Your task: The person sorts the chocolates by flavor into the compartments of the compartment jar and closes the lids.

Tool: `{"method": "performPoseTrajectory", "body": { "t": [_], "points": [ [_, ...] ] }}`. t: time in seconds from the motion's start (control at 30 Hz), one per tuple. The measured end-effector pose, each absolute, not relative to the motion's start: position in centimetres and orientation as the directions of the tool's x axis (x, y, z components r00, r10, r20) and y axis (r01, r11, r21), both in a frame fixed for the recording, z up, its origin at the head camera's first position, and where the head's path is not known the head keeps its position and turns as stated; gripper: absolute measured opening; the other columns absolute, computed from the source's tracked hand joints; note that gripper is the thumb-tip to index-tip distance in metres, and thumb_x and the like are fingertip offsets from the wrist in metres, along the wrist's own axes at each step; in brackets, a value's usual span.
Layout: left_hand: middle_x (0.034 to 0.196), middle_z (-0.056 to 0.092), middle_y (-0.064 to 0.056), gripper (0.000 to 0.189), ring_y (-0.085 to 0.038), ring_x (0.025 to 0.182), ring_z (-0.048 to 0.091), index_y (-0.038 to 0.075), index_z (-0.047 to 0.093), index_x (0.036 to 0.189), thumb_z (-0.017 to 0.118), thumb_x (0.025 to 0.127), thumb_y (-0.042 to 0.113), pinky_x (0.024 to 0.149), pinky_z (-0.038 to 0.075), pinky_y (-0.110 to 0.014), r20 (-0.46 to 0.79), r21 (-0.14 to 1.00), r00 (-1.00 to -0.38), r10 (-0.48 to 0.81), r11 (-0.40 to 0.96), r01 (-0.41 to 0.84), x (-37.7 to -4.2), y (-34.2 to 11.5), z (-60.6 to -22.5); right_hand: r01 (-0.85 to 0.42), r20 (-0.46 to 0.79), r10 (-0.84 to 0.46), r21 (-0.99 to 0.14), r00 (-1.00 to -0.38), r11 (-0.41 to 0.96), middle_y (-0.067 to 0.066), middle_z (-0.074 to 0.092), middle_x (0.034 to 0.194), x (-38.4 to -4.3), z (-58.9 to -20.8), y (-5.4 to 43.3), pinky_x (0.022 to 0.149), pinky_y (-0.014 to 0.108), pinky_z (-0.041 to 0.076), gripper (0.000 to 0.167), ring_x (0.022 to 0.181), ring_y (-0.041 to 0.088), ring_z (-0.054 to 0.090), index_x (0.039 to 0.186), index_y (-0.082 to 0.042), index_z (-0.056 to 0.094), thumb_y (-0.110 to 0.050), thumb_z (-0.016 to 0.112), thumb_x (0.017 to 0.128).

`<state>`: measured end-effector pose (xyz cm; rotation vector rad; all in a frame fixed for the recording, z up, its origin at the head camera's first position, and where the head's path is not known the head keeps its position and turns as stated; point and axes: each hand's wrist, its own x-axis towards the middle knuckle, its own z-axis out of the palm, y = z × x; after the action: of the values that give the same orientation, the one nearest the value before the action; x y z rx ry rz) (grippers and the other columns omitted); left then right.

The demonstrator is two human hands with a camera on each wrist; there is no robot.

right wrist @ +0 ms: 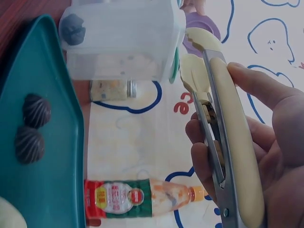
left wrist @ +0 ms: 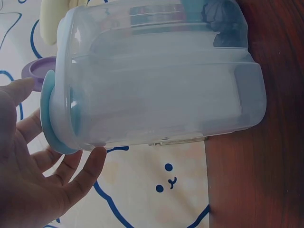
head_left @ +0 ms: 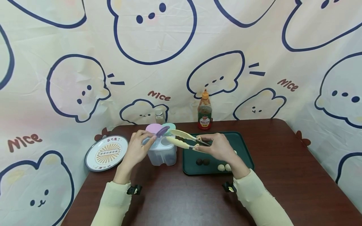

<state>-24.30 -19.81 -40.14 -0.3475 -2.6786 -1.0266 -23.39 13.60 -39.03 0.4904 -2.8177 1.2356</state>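
A clear plastic box (head_left: 162, 157) with several round lids stands left of the green tray. My left hand (head_left: 139, 146) pinches the raised purple lid (head_left: 162, 131) at its edge, its other fingers spread near the light blue lid (left wrist: 50, 114). In my right hand (head_left: 222, 146) are tongs with cream tips (head_left: 181, 142) and metal arms, gripped by the handle (right wrist: 235, 147). Their tips stand apart over the box top, with nothing between them. A dark ridged piece (right wrist: 73, 29) shows through the box wall.
On the dark green tray (head_left: 189, 171) lie two dark swirled pieces (head_left: 202, 162) and several white ones (head_left: 224, 168). Behind are a sauce bottle (head_left: 205, 113) and a small jar (head_left: 159, 116). A round patterned plate (head_left: 106, 153) leans at left against the cloth backdrop.
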Motion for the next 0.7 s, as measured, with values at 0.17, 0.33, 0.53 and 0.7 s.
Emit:
{"method": "performPoseTrajectory", "body": {
  "t": [0.17, 0.33, 0.53, 0.7],
  "points": [
    [0.123, 0.061, -0.012, 0.046, -0.031, 0.121, 0.045, 0.010, 0.074, 0.110, 0.055, 0.099, 0.050, 0.101, 0.037, -0.052, 0.315, 0.619, -0.940, 0.131, 0.723, 0.308, -24.4, -19.9, -40.3, -0.294, 0.141, -0.279, -0.703, -0.950, 0.648, 0.002, 0.076, 0.100, -23.3, -39.3, 15.0, 0.053, 0.027, 0.037, 0.049, 0.072, 0.019, 0.055, 0.123, -0.021, 0.073, -0.046, 0.081, 0.081],
    [0.123, 0.061, -0.012, 0.046, -0.031, 0.122, 0.044, 0.011, 0.074, 0.110, 0.054, 0.099, 0.051, 0.102, 0.036, -0.052, 0.318, 0.617, -0.939, 0.132, 0.723, 0.311, -24.5, -19.9, -40.3, -0.318, 0.159, -0.288, -0.661, -0.944, 0.679, 0.004, 0.076, 0.108, -23.1, -39.9, 16.5, 0.060, 0.029, 0.041, 0.050, 0.078, 0.017, 0.056, 0.123, -0.020, 0.072, -0.047, 0.080, 0.081],
    [0.123, 0.061, -0.012, 0.045, -0.031, 0.122, 0.045, 0.011, 0.075, 0.109, 0.055, 0.099, 0.050, 0.102, 0.036, -0.051, 0.326, 0.616, -0.936, 0.133, 0.721, 0.317, -24.5, -19.9, -40.3, -0.346, 0.183, -0.301, -0.639, -0.936, 0.687, 0.005, 0.075, 0.114, -22.8, -40.9, 18.5, 0.064, 0.031, 0.043, 0.049, 0.081, 0.017, 0.058, 0.123, -0.018, 0.072, -0.045, 0.079, 0.082],
    [0.123, 0.061, -0.011, 0.046, -0.031, 0.122, 0.044, 0.011, 0.075, 0.110, 0.054, 0.099, 0.051, 0.102, 0.036, -0.052, 0.317, 0.620, -0.940, 0.128, 0.722, 0.307, -24.4, -19.9, -40.3, -0.329, 0.160, -0.297, -0.622, -0.941, 0.710, 0.007, 0.075, 0.112, -22.6, -41.7, 19.8, 0.065, 0.030, 0.045, 0.053, 0.084, 0.017, 0.060, 0.123, -0.017, 0.072, -0.048, 0.078, 0.082]
  ]
}}
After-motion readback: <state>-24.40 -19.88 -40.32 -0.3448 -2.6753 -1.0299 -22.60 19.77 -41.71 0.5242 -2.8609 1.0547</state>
